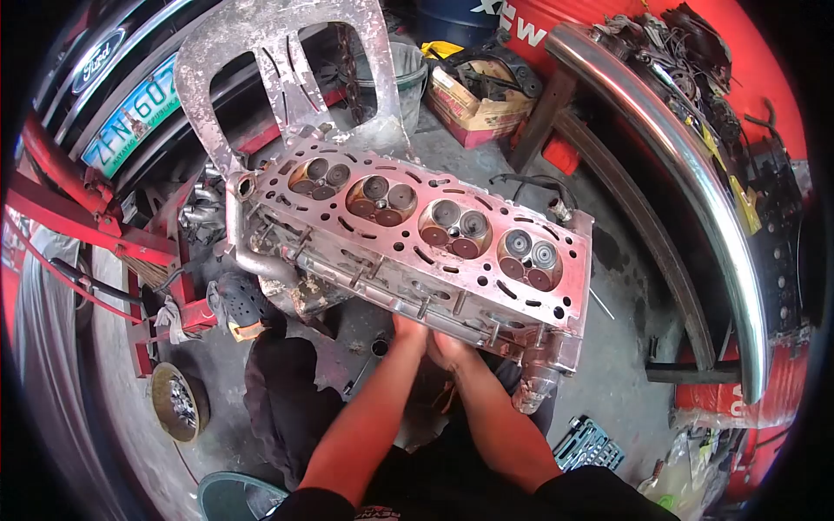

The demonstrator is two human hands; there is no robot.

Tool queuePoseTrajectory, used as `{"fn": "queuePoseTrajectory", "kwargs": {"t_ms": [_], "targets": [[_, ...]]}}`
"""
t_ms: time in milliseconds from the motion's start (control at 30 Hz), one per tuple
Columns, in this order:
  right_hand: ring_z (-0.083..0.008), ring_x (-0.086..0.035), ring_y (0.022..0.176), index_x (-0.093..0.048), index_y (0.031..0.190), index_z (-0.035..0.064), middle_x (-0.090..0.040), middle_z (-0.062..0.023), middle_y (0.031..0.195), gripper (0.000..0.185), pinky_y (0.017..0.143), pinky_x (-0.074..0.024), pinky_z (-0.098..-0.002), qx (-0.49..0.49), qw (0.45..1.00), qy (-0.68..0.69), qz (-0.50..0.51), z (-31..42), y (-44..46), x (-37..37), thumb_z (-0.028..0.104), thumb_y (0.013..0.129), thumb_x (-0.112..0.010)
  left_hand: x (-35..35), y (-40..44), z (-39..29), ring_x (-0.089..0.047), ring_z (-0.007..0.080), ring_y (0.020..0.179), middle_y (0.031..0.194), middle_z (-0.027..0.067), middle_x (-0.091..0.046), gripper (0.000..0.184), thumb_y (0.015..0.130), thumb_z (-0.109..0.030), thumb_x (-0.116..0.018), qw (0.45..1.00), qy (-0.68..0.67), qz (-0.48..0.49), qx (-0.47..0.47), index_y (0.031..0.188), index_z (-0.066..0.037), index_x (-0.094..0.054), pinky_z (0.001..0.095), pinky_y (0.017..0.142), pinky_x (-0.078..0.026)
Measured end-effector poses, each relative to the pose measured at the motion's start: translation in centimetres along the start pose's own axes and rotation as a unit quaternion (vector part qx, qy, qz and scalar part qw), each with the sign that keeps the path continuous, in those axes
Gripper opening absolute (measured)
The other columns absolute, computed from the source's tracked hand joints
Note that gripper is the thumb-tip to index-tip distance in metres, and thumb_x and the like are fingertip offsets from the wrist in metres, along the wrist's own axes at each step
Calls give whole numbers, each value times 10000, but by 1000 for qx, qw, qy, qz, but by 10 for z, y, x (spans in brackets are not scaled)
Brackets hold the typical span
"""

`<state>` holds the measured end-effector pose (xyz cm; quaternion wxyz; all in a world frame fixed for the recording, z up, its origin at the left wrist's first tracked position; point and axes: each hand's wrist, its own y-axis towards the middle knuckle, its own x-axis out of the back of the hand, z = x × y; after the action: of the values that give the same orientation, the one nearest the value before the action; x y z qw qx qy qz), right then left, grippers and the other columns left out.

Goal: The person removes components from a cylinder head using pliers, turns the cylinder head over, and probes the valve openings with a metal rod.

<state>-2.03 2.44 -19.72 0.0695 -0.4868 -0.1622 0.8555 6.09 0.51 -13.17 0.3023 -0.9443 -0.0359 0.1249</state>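
A metal engine cylinder head (408,221) lies across a worn plastic chair (204,87), its flat face with the valves and combustion chambers turned up toward me. Several studs stick out along its near side, and a pipe-like outlet (540,373) hangs at its right end. Both my forearms reach under the near edge. My left hand (410,327) and my right hand (446,349) are close together beneath the middle of the head. The head hides the fingers of both, so their grip cannot be made out.
A curved chrome bumper (695,174) stands at right. A socket set (588,445) lies on the floor at lower right. On the left are a red metal frame (130,230), a dark clog (246,300) and a bowl of small parts (163,391). A cardboard box (469,108) sits behind.
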Motion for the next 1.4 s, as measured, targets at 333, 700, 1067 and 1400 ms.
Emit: {"fn": "queuePoseTrajectory", "kwargs": {"t_ms": [333, 700, 1067, 1400], "targets": [[-232, -371, 1298, -367, 1412, 85, -405, -92, 1427, 489, 1117, -300, -388, 2, 988, -147, 49, 6, -11, -12, 358, 1012, -430, 11, 42, 41, -492, 293, 1248, 1362, 198, -507, 486, 967, -289, -416, 987, 96, -75, -105, 1348, 9, -471, 376, 1061, -377], [-246, -327, 1339, -327, 1436, 87, -349, -86, 1472, 495, 1153, -249, -393, 121, 962, -158, 184, -19, 39, 90, 339, 1017, -401, -51, -37, 10, -446, 332, 1283, 1391, 194, -473, 508, 1015, -326, -339, 976, 80, -181, -88, 1417, -17, -375, 426, 1107, -324], [-236, -349, 1324, -378, 1403, 108, -373, -92, 1457, 507, 1133, -277, -395, 117, 903, -401, 101, 13, -4, 2, 305, 965, -541, -2, 29, 27, -463, 325, 1252, 1394, 179, -463, 502, 1014, -334, -332, 983, 140, -46, -110, 1387, -6, -401, 415, 1086, -344], [-236, -365, 1311, -400, 1395, 122, -406, -66, 1437, 458, 1108, -303, -398, 144, 920, -360, 53, -32, 25, 81, 333, 995, -477, 3, 32, 41, -415, 324, 1303, 1410, 207, -441, 515, 981, -325, -387, 996, 37, -29, -69, 1381, -2, -416, 408, 1116, -298]]}}
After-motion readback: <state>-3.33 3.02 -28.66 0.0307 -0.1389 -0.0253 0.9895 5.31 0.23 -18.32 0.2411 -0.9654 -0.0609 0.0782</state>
